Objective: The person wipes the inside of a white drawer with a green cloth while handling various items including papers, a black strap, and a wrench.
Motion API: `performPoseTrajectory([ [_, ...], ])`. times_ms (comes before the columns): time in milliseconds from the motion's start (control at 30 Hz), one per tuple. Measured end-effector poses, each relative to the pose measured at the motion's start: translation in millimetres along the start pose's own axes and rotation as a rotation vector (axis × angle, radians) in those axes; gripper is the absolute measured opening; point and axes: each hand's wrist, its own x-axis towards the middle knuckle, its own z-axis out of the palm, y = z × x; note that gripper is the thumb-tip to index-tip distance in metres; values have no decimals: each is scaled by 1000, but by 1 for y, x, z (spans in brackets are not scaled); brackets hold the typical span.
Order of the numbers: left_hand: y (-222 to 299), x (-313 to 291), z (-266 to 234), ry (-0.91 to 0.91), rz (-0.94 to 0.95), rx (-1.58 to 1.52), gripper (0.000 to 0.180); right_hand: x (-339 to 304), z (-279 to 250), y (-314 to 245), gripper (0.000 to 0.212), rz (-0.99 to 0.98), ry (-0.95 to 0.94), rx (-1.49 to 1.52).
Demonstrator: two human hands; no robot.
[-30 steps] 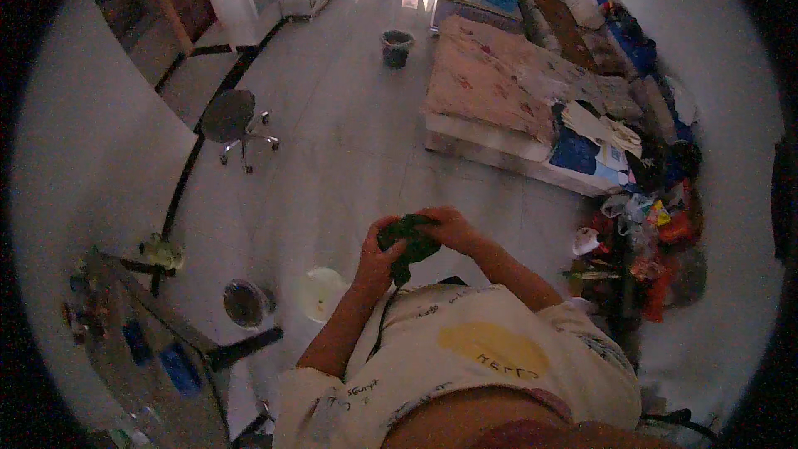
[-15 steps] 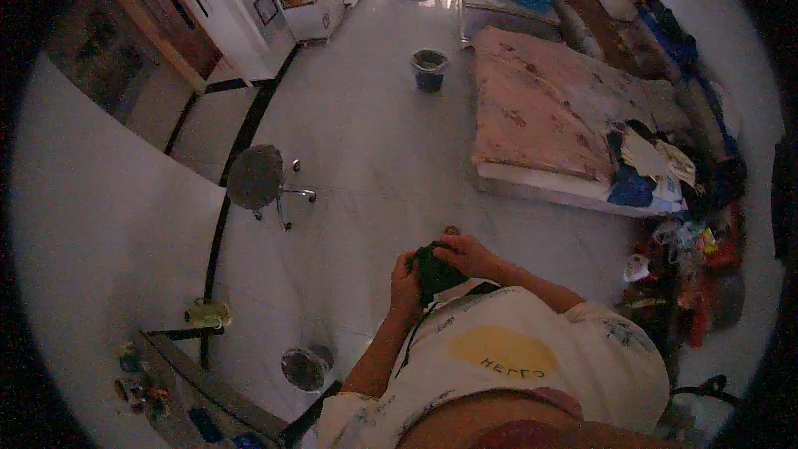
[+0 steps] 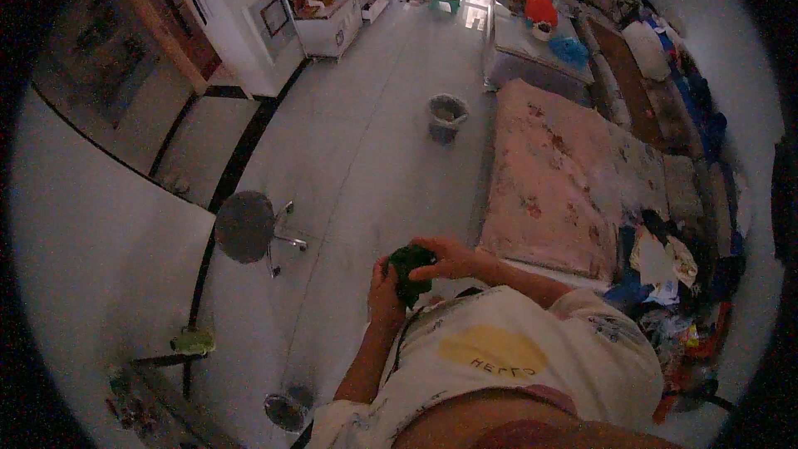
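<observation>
Head view: both my hands close on a dark green bundle of cloth (image 3: pixel 410 273) held in front of my chest, above the pale floor (image 3: pixel 366 150). My left hand (image 3: pixel 385 295) grips its lower edge; my right hand (image 3: pixel 445 259) wraps its top. At 1 o'clock lies the floral mattress (image 3: pixel 553 183); at 12 o'clock the bucket (image 3: pixel 446 116); at 9 o'clock the round stool (image 3: pixel 245 227).

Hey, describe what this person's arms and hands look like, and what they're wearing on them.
Both forearms are bare, with no gloves. Neither the left hand nor the right hand shows rings or a watch, though the dim light hides detail. Short sleeves of a pale printed shirt end above the elbows.
</observation>
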Motion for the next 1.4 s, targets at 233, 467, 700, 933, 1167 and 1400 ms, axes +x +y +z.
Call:
performPoseTrajectory([
  [233,65,150,5,-31,-101,3,23,113,-55,30,32,-99,123,369],
  [467,151,304,7,-165,-68,212,32,228,-138,23,27,80,164,294],
  [700,192,423,-9,-101,-130,328,36,334,-185,43,28,39,164,568],
  [933,224,560,-4,-16,-51,236,35,456,-288,87,28,189,136,468],
  [1167,261,720,32,168,-8,-222,48,577,-441,69,40,-181,-66,214],
  [1400,284,881,62,211,-365,-563,43,705,-487,115,35,-658,-490,-432],
])
